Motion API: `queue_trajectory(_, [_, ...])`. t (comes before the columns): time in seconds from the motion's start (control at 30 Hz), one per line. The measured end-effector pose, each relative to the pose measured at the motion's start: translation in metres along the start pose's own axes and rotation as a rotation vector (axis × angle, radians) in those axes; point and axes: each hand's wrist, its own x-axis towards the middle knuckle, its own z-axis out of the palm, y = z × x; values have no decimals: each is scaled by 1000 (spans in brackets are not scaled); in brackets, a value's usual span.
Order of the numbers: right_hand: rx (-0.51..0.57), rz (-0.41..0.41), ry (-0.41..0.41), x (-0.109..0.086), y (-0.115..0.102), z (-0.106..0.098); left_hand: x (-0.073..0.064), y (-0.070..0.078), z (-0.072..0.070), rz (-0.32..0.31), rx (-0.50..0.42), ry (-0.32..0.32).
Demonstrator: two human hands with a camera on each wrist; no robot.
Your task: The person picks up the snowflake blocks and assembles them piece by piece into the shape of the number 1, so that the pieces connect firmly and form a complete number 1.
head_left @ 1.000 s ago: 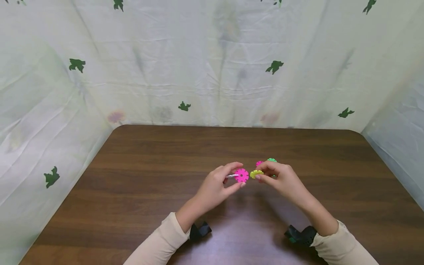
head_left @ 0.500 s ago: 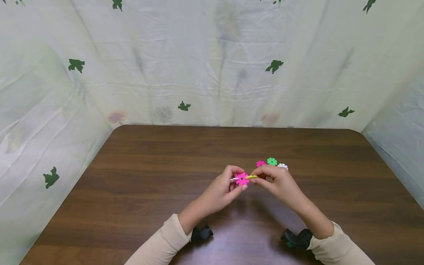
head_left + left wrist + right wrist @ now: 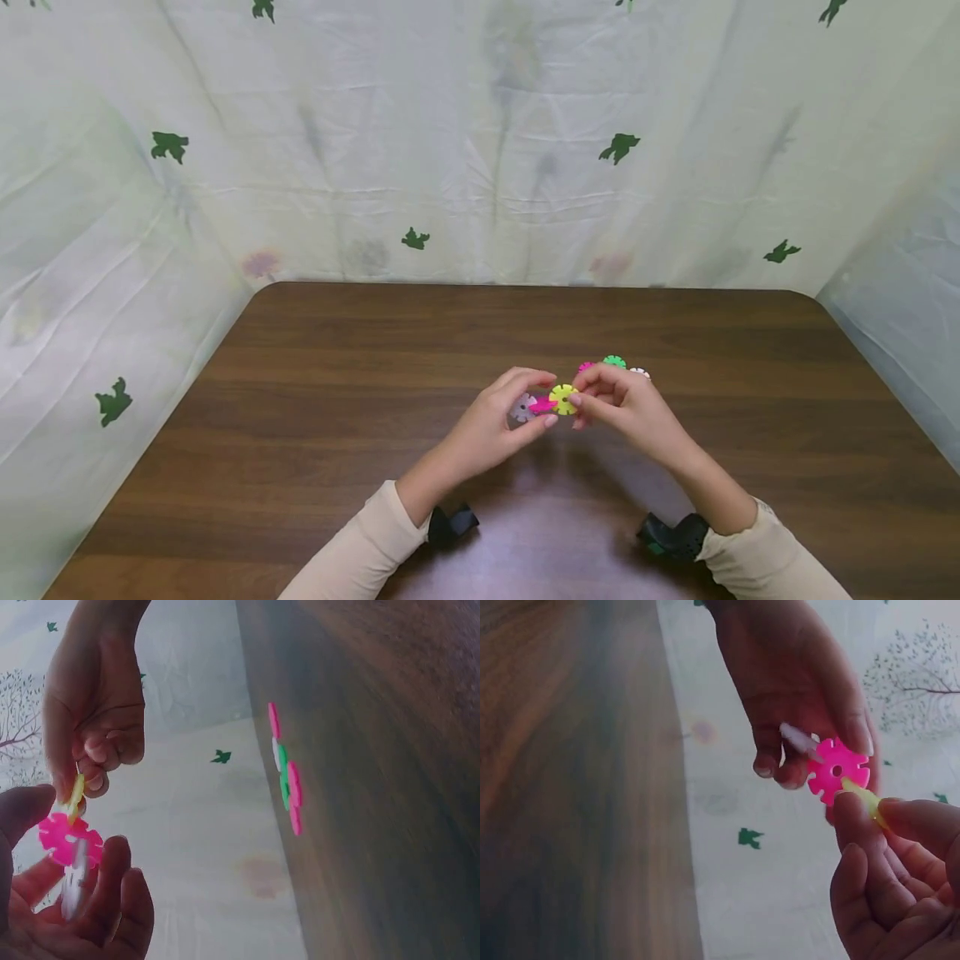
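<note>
My right hand pinches a yellow notched disc between thumb and fingertips. The yellow disc is joined to a pink notched disc, which is joined to a pale, whitish one, making a short chain above the table. Around the pink and pale discs is my left hand, its thumb and fingers spread apart. A gap shows between its fingertips and the discs in the head view; light contact cannot be ruled out. In the head view the pink disc lies nearly edge-on while the yellow one faces up.
Beyond my right hand, several notched discs lie on the brown wooden table, including a green disc, a pink disc and a white disc. A pale curtain with green leaf-like shapes stands behind the table.
The yellow disc, apart from the pink one at first, is now joined to it. The chain has turned, so yellow faces up. My left fingers have loosened from the pink disc.
</note>
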Motion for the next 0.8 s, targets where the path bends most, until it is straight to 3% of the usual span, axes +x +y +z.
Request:
queue_trajectory(0.1, [38, 42, -23, 1, 2, 5, 0, 2, 1, 42, 42, 16])
queue_trajectory(0.3, [52, 77, -28, 2, 1, 8, -2, 1, 5, 121, 172, 123])
queue_trajectory(0.4, [-62, 35, 18, 0, 1, -1, -2, -2, 4, 116, 200, 152])
queue_trajectory(0.53, [-301, 3, 106, -6, 7, -21, -1, -4, 2, 92, 197, 174])
queue_trajectory(0.8, [-603, 104, 151, -27, 47, -63, 0, -6, -4, 71, 167, 199])
